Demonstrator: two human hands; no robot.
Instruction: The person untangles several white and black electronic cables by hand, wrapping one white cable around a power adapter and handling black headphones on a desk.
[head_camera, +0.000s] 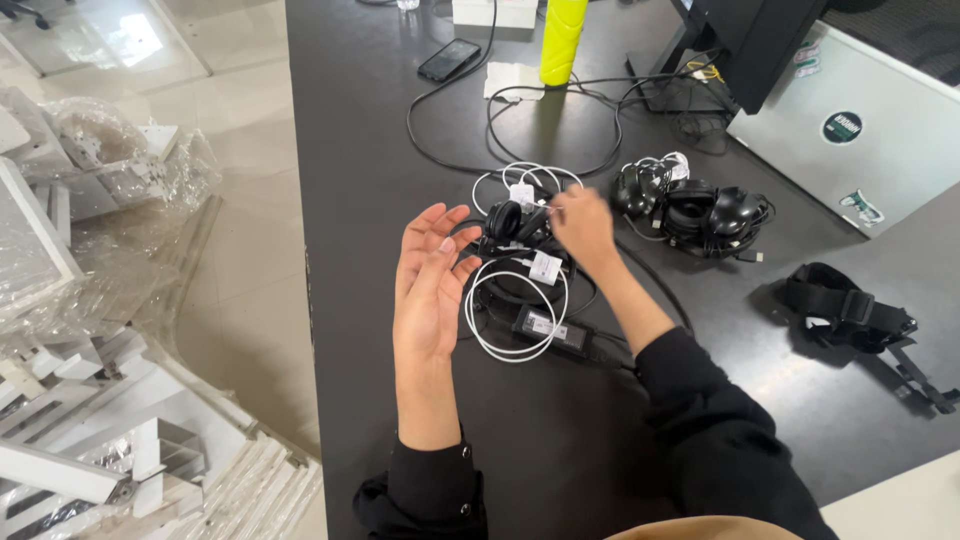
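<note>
On the black surface (520, 440), toward its middle, lies a headset (508, 222) tangled with a white cable (515, 320) coiled in loops and a black adapter (552, 330) just nearer the person. The left hand (432, 285) is raised above the left side of this bundle, palm turned inward, fingers (428, 230) spread wide and holding nothing. The right hand (583, 228) reaches over the headset, its fingers pinched narrowly on a bit of the white cable near a small white tag (522, 194); it is blurred. To the right sits a pile of more black headsets (695, 210), and further right a black strap (845, 310). Toward the far edge stand a yellow bottle (561, 40) and a phone (449, 59).
</note>
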